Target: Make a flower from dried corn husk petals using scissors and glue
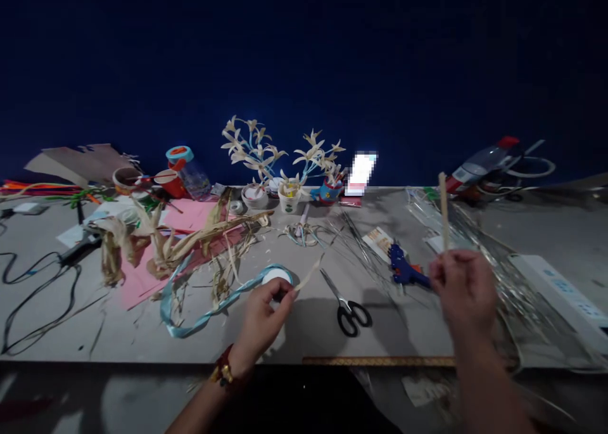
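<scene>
With my left hand [272, 307] I pinch a thin, pale, pointed strip [310, 277] near the black-handled metal scissors [349, 312]; my right hand [463, 285] grips a flat tan strip [444, 215] upright. Light pressure should suit both, as these 2 could crease.

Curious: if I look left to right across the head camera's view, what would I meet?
Torn sheet, blue-lidded clear jar, left hand, black-handled scissors, blue glue gun, right hand, long white box.
</scene>
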### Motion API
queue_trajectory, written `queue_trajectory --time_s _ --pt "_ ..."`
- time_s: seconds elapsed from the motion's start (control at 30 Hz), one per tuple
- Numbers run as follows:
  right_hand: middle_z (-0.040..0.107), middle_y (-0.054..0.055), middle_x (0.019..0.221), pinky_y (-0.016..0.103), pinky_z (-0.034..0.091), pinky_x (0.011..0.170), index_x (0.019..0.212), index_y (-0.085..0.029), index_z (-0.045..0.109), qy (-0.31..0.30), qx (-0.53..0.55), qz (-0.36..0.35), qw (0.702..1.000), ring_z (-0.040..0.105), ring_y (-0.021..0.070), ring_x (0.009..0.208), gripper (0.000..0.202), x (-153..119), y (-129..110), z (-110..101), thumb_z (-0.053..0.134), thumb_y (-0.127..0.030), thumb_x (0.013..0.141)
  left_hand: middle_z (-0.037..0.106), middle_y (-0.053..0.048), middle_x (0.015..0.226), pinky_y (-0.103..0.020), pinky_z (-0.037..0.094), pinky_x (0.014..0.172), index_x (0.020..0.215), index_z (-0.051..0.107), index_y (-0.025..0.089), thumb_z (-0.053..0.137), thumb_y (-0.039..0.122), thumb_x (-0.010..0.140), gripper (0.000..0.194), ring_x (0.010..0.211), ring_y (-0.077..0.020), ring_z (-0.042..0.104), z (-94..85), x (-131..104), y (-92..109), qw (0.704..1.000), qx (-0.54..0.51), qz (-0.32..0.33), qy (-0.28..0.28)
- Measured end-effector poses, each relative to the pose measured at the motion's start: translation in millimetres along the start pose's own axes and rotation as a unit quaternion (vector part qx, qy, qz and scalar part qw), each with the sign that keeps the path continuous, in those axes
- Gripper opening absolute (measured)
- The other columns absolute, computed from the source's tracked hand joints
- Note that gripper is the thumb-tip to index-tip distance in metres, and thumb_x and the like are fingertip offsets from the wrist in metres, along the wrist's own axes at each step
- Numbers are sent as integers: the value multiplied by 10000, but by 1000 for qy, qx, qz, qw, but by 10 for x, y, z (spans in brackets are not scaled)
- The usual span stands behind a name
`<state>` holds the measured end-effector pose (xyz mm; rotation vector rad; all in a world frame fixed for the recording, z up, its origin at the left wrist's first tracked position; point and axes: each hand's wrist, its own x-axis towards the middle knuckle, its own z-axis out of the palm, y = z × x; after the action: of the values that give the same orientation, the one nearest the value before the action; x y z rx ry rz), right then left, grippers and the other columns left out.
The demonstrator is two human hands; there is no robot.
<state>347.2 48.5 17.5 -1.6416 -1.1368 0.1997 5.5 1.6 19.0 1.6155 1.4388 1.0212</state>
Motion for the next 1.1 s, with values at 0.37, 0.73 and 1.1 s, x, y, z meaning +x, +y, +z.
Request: queue_trajectory --time_s 0.37,0.73,1.1 --pt "575 -6 816 254 457 584 1073 -233 525 -458 200 66 864 552 143 647 188 -1578 -548 580 432 -394 1045 701 -12 725 -224 459 656 744 634 185 580 281 935 221 675 -140 625 115 -26 13 997 12 50 -56" --pt "655 38 801 297 429 714 847 -235 587 -419 71 -40 904 619 211 752 327 -1473 -655 703 387 -398 1047 732 -29 799 -254 498 736 834 675 187 557 212 909 142 759 -164 655 97 -106 -15 996 -16 39 -77" --pt "670 39 810 295 450 760 820 -217 652 -426 147 18 893 608 212 792 355 -1439 -680 677 477 -462 1009 689 -17 736 -238 477 694 776 644 184 555 265 923 190 712 -154 626 83 -115 -4 997 -23 38 -70"
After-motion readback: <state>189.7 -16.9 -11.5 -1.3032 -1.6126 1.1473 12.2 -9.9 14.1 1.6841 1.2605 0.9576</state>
